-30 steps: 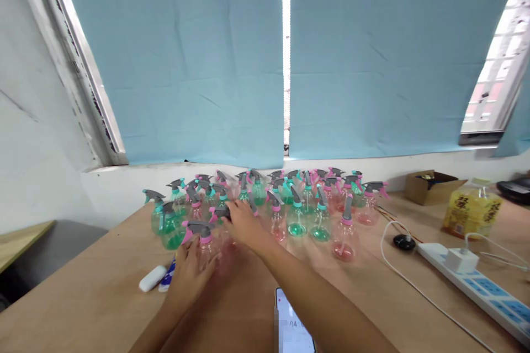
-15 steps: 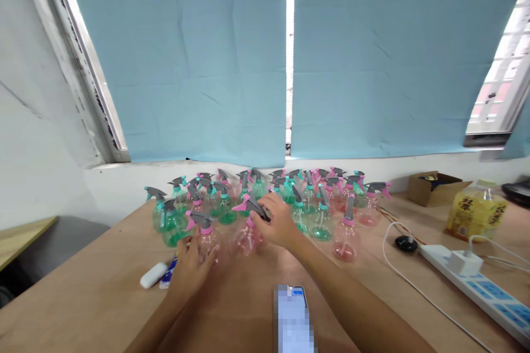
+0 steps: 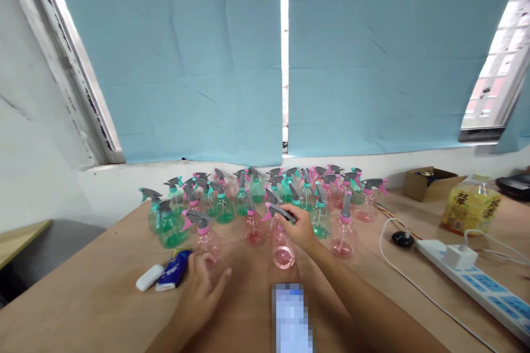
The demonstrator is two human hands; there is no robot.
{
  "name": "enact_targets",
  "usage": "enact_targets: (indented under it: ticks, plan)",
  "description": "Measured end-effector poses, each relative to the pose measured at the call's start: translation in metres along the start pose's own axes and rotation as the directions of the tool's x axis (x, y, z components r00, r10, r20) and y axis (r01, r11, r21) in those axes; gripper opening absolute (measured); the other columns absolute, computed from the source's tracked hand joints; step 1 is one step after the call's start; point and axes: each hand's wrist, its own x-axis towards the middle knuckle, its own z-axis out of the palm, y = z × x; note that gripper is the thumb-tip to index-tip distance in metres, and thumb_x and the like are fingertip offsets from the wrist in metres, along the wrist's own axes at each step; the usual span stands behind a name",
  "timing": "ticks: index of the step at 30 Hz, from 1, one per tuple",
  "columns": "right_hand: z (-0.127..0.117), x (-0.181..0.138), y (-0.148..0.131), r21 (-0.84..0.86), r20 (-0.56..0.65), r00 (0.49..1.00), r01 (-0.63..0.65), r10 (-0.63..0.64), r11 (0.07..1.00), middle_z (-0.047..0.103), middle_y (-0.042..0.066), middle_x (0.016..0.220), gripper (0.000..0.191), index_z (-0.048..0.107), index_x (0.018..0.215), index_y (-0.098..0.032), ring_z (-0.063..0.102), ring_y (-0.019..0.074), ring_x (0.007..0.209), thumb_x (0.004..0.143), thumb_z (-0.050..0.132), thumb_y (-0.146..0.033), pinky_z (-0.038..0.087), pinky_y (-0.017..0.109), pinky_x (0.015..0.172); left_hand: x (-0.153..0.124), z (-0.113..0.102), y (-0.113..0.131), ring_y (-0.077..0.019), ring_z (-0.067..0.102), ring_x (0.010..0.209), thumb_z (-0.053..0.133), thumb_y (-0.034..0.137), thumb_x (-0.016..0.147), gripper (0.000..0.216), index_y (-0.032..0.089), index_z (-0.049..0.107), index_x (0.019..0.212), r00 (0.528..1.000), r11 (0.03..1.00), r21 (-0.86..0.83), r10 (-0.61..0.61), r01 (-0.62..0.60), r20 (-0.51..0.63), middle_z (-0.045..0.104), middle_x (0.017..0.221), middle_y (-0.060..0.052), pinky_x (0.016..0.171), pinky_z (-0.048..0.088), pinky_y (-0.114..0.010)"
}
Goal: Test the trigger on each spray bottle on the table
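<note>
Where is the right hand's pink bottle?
Head view, centre: the pink bottle is just beyond the phone, before the other bottles, its sprayer in the right hand.

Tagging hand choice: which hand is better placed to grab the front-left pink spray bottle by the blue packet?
Left, likely. The left hand is open and free, just in front of that front-left pink bottle. The right hand grips a second pink bottle by its trigger head, farther right.
</note>
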Motion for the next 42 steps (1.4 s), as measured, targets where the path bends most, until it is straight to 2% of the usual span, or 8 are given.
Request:
enact_targets:
  ticks: [3,5,9,16,23,30,37,42]
  plan:
    - [0.001,-0.001,0.0,-0.01,0.012,1.0,0.009,-0.009,1.0,0.062,0.001,0.073,0.02,0.07,0.088,-0.018,0.052,0.0144,0.064,0.083,0.067,-0.036,0.04,0.025,0.059,-0.001,0.007,0.025,-0.0286,0.056,0.103,0.056,0.046,0.088,0.029,0.021,0.054,0.104,0.959,0.99,0.023,0.128,-0.139,0.254,0.056,0.109,-0.009,0.094,0.044,-0.042]
    - [0.0,-0.001,-0.001,0.04,0.058,0.998,-0.003,0.001,0.999,0.064,0.002,0.079,0.021,0.07,0.092,-0.018,0.055,0.0159,0.07,0.081,0.068,-0.035,0.042,0.027,0.065,0.006,0.013,0.04,-0.0247,0.058,0.096,0.05,0.04,0.093,0.02,0.023,0.056,0.102,0.892,0.984,-0.039,0.175,-0.175,0.417,0.059,0.106,-0.007,0.084,0.046,-0.035]
    - [-0.005,-0.001,-0.002,0.132,0.224,0.974,-0.06,0.029,0.989,0.064,0.002,0.082,0.022,0.071,0.099,-0.019,0.055,0.0161,0.072,0.08,0.068,-0.029,0.044,0.028,0.067,0.026,0.031,0.055,-0.0186,0.058,0.07,0.048,0.036,0.094,0.02,0.022,0.058,0.083,0.827,0.984,-0.099,0.175,-0.145,0.534,0.063,0.076,0.0,0.066,0.039,-0.028]
    - [-0.009,0.001,0.002,0.23,0.475,0.872,-0.25,0.115,0.941,0.065,-0.001,0.072,0.025,0.073,0.092,-0.02,0.058,0.0165,0.071,0.072,0.059,-0.017,0.046,0.027,0.068,0.043,0.065,0.041,-0.0159,0.055,0.07,0.047,0.042,0.094,0.028,0.019,0.061,0.084,0.824,0.962,-0.271,0.173,-0.025,0.54,0.062,0.075,0.0,0.065,0.038,-0.025]
    - [-0.007,0.005,0.0,0.306,0.576,0.805,-0.373,0.141,0.876,0.065,-0.001,0.063,0.026,0.071,0.087,-0.018,0.059,0.0151,0.061,0.067,0.056,-0.015,0.043,0.025,0.06,0.045,0.076,0.021,-0.0139,0.048,0.07,0.051,0.047,0.092,0.033,0.017,0.057,0.078,0.838,0.912,-0.384,0.093,0.146,0.538,0.053,0.071,0.003,0.066,0.038,-0.024]
    - [-0.005,-0.001,-0.011,0.326,0.508,0.836,-0.409,0.207,0.852,0.063,-0.001,0.061,0.017,0.067,0.067,-0.019,0.056,0.0139,0.058,0.06,0.052,-0.015,0.041,0.024,0.055,0.046,0.075,0.022,-0.0131,0.045,0.067,0.053,0.051,0.09,0.036,0.018,0.056,0.078,0.836,0.885,-0.406,0.038,0.226,0.547,0.049,0.07,0.004,0.063,0.036,-0.023]
    - [-0.005,-0.001,-0.011,0.35,0.528,0.83,-0.405,0.18,0.845,0.064,-0.001,0.063,0.03,0.071,0.082,-0.018,0.052,0.0128,0.056,0.059,0.052,-0.015,0.041,0.024,0.055,0.046,0.075,0.023,-0.012,0.042,0.063,0.054,0.052,0.09,0.036,0.018,0.055,0.076,0.827,0.882,-0.4,0.02,0.25,0.561,0.047,0.068,0.005,0.061,0.035,-0.022]
    - [-0.005,-0.002,-0.009,0.351,0.507,0.847,-0.373,0.16,0.859,0.063,-0.001,0.062,0.025,0.07,0.076,-0.019,0.055,0.0139,0.058,0.061,0.051,-0.015,0.04,0.024,0.055,0.046,0.077,0.02,-0.0119,0.041,0.062,0.053,0.051,0.091,0.036,0.018,0.055,0.077,0.828,0.881,-0.41,0.036,0.238,0.559,0.046,0.067,0.005,0.06,0.034,-0.022]
